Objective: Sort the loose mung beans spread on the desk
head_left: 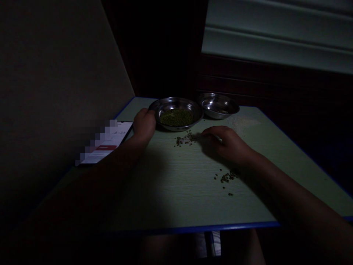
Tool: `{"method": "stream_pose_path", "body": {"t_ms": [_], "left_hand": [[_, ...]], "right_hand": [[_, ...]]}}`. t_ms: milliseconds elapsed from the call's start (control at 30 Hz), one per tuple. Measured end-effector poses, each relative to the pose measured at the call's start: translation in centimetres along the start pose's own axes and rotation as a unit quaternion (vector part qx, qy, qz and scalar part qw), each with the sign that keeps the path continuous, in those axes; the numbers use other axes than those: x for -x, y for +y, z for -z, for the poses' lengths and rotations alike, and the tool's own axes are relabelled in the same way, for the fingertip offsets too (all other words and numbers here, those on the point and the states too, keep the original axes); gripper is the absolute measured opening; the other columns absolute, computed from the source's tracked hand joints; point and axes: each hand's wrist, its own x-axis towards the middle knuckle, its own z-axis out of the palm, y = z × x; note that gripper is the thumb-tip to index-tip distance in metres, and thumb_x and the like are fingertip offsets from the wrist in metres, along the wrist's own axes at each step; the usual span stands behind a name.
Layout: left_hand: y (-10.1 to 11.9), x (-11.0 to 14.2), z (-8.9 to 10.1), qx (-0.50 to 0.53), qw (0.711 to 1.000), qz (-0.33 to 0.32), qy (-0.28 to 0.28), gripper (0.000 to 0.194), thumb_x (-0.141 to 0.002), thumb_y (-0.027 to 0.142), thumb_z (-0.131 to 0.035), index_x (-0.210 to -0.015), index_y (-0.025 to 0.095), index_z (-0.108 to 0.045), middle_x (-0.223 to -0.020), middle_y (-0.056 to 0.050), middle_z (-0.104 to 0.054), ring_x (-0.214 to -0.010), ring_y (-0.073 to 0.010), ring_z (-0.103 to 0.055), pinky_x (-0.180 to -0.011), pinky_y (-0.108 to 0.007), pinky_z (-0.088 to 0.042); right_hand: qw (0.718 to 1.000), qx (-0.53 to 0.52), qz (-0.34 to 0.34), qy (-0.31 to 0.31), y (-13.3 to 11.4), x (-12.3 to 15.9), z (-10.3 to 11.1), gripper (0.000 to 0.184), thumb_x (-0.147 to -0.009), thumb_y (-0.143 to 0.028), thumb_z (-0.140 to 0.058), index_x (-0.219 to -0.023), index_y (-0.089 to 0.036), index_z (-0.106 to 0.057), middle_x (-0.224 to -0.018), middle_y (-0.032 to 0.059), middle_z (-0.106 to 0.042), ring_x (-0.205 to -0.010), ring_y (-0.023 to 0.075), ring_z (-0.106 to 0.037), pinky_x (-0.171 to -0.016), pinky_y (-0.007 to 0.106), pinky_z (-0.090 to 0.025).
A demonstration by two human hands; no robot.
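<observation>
Left hand (pixel 143 125) grips the rim of the full bowl (pixel 193 110), closed around its near left side. The right hand (pixel 224 144) lies palm down with its fingers (pixel 211 133) curled toward the table (pixel 176 191); shadow hides whether those fingers pinch anything, so its grip cannot be told.

Small dark green seeds (pixel 176 117) fill the base of the full bowl, a steel dish sitting close to the far edge of the table. Just in front of the bowl, a near pile (pixel 185 140) of the same seeds lies beside the right hand's fingers, almost touching them. Further in front of the bowl and to its right, a lower pile (pixel 227 177) scatters just below the right hand, with a few loose seeds apart from it.

A 2nd bowl (pixel 231 106), also steel, stands just right of the full bowl, the 2 rims nearly touching, with only a few specks inside. Left of the full bowl, a phone (pixel 110 141) lies at the table's left edge, its screen lit and partly blurred, just beyond the left hand. Behind the full bowl, the table's far corner meets a dark wall (pixel 149 55). In front of the bowl, a wide stretch of pale green table runs down to the blue front edge (pixel 193 229).
</observation>
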Motion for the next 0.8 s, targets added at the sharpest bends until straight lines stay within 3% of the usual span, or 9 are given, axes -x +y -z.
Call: {"method": "stream_pose_path", "body": {"t_ms": [200, 467, 800], "left_hand": [[0.5, 0.2, 0.1, 0.029, 0.999, 0.026, 0.002, 0.01, -0.098, 0.026, -0.065, -0.093, 0.031, -0.072, -0.111, -0.015, -0.084, -0.132, -0.0435, -0.078, -0.119, -0.058, -0.063], [1.7, 0.9, 0.4, 0.023, 0.999, 0.048, 0.003, 0.027, -0.1, 0.02, -0.061, -0.079, 0.032, -0.053, -0.114, -0.015, -0.083, -0.135, -0.041, -0.078, -0.123, -0.053, -0.06], [2.2, 1.5, 0.5, 0.03, 0.998, 0.056, 0.007, 0.026, -0.102, 0.018, -0.061, -0.081, 0.031, -0.053, -0.112, -0.014, -0.083, -0.133, -0.0397, -0.077, -0.123, -0.051, -0.06]], "right_hand": [[1.0, 0.019, 0.003, -0.005, 0.2, 0.0, -0.2, 0.049, -0.097, 0.004, -0.068, -0.126, -0.022, -0.097, -0.13, 0.0142, -0.1, -0.121, 0.0358, -0.095, -0.114, 0.051, -0.071], [1.0, 0.009, -0.002, 0.014, 0.5, 0.0, 0.0, 0.057, -0.089, 0.006, -0.067, -0.127, -0.023, -0.097, -0.132, 0.0127, -0.1, -0.124, 0.036, -0.094, -0.113, 0.05, -0.071], [0.998, 0.058, -0.005, -0.016, 0.5, 0.0, -0.1, 0.054, -0.091, 0.003, -0.068, -0.131, -0.022, -0.094, -0.133, 0.0159, -0.099, -0.127, 0.0396, -0.092, -0.123, 0.061, -0.064]]}}
